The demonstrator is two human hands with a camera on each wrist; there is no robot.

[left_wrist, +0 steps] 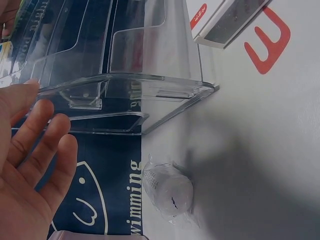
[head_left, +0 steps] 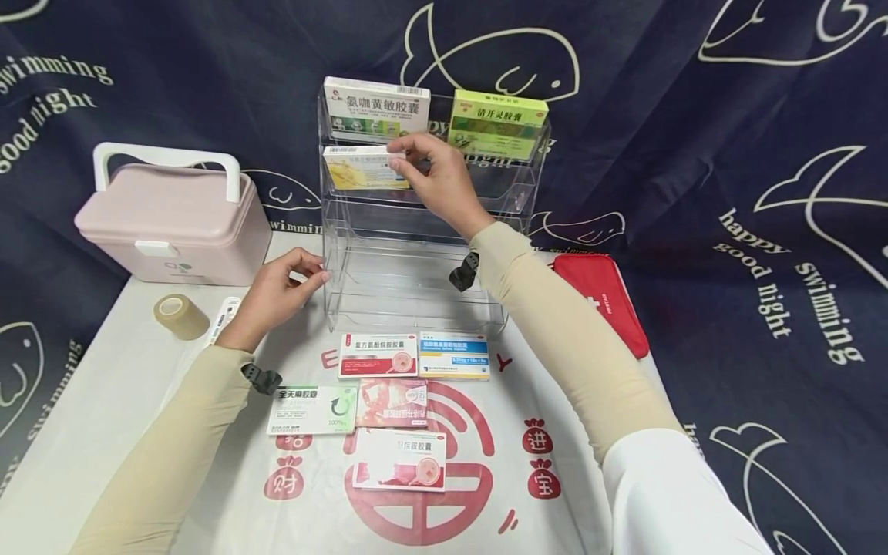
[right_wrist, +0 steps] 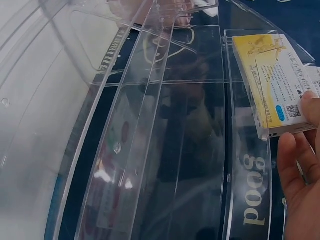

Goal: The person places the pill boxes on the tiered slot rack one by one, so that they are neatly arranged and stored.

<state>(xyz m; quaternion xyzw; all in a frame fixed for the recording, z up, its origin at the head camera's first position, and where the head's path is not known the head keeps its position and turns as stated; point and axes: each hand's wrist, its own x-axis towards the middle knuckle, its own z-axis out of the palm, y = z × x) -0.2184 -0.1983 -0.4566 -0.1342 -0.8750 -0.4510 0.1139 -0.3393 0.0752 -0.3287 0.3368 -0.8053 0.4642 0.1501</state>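
Note:
A clear tiered display rack (head_left: 416, 312) stands on the table. On its second tier from the top, at the left, leans a yellow-and-white medicine box (head_left: 357, 171). My right hand (head_left: 444, 181) pinches the right end of this box between thumb and fingers; in the right wrist view the box (right_wrist: 272, 80) sits tilted behind the tier's clear front lip. My left hand (head_left: 274, 297) is at the rack's left side, lightly gripping its edge with thumb and fingertips. In the left wrist view the thumb (left_wrist: 22, 97) overlaps the clear side panel.
On the top tier are a white medicine box (head_left: 378, 112) and a green one (head_left: 498, 123). Several medicine boxes lie in front, including a blue-and-white one (head_left: 454, 356). A pink case (head_left: 173, 223) and a tan roll (head_left: 182, 316) stand left; a red pouch (head_left: 600, 297) lies right.

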